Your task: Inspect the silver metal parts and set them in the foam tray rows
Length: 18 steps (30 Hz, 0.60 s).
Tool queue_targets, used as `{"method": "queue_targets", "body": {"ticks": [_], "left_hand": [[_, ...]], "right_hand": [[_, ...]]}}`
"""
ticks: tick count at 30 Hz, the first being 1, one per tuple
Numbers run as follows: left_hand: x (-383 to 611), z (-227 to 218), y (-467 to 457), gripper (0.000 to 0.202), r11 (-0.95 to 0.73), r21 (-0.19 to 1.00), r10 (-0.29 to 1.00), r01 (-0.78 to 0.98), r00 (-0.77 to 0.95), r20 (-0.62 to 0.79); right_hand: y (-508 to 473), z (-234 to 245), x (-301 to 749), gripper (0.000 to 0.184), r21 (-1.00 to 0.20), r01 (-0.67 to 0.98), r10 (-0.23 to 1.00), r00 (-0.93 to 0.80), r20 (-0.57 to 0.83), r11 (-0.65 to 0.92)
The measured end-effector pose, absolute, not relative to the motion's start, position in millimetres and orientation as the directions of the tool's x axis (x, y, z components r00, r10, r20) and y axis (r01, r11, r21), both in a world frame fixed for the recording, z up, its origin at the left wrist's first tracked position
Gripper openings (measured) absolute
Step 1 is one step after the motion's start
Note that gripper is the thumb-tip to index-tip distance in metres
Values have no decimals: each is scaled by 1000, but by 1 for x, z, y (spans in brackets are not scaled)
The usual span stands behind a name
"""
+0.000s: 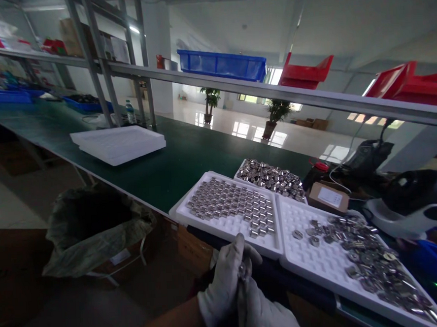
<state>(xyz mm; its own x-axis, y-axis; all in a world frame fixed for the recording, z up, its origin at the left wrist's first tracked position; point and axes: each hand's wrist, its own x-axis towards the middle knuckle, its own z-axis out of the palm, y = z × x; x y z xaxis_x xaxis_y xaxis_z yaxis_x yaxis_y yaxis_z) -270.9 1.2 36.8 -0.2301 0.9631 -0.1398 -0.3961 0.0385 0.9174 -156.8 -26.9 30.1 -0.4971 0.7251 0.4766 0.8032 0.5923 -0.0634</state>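
Both my hands wear white gloves and meet at the bottom centre, just in front of the bench edge. My left hand (225, 281) is curled shut, pinching a small shiny metal part (243, 270) between its fingers. My right hand (262, 313) lies under and against it, fingers closed up to the same part. Just beyond them a white tray (203, 218) holds neat rows of small metal parts. To its right a second white tray (320, 261) carries a loose heap of the same parts.
A third tray of metal parts (271, 177) sits behind the first. A stack of white trays (117, 145) lies far left on the green bench (160, 172). A lined waste bin (92, 225) stands left of me. A small cardboard box (327, 196) and a dark machine (413, 201) are at right.
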Motion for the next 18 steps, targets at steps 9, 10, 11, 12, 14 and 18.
{"method": "queue_targets", "body": {"ticks": [9,10,11,12,14,18], "left_hand": [[-294,52,-13,66,-53,944,991,-326,96,89],[-295,55,-13,75,38,932,983,-360,182,30],[-295,58,-12,84,123,920,968,-372,248,-29],[-294,60,-11,89,174,914,961,-367,264,-77],[-291,61,-8,88,151,938,981,-313,163,-104],[-282,52,-6,73,35,967,985,-254,-156,-77]], "right_hand": [[-4,45,-138,37,-549,575,794,-414,445,607],[-3,47,-137,35,-558,529,768,-466,439,639],[-2,49,-137,35,-562,496,747,-505,433,661],[-2,51,-138,36,-571,476,738,-522,428,668],[-6,50,-141,38,-625,476,780,-466,417,619],[-20,38,-147,43,-727,610,948,-166,270,314]]}}
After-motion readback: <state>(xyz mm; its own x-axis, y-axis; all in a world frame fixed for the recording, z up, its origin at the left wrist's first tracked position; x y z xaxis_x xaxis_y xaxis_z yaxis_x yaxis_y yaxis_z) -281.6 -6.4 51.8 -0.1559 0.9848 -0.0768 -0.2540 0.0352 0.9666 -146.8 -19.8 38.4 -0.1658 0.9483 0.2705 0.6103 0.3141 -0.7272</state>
